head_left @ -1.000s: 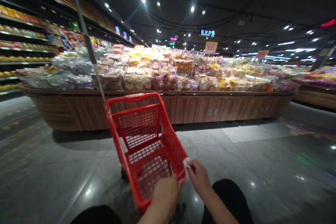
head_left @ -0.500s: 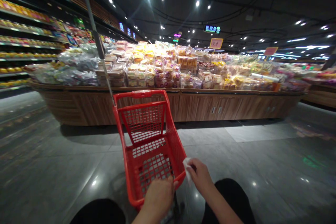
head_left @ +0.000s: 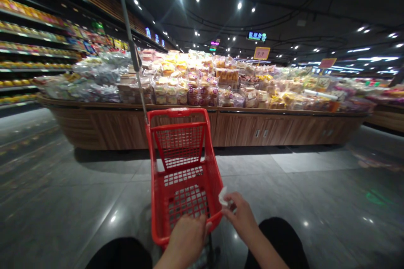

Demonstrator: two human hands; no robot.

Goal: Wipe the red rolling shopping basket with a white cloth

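A red plastic shopping cart point(head_left: 181, 168) stands on the floor right in front of me, its basket bare inside. My left hand point(head_left: 187, 235) is closed over the near rim of the cart. My right hand point(head_left: 241, 215) hovers at the cart's right corner and pinches a small white crumpled piece of paper point(head_left: 222, 197). A grey metal pole point(head_left: 131, 44) rises from the cart's far left corner. My dark trouser legs show at the bottom edge.
A long wooden display island point(head_left: 252, 128) piled with packaged baked goods point(head_left: 195, 80) crosses the view ahead. Stocked shelves point(head_left: 28, 46) line the left wall. Price signs point(head_left: 261, 53) stand above the goods. Glossy grey floor tiles point(head_left: 315, 193) stretch to both sides.
The cart has swung from angled to nearly straight and shifted right in view. My left hand stays on its rim; my right hand keeps the white paper near the corner.
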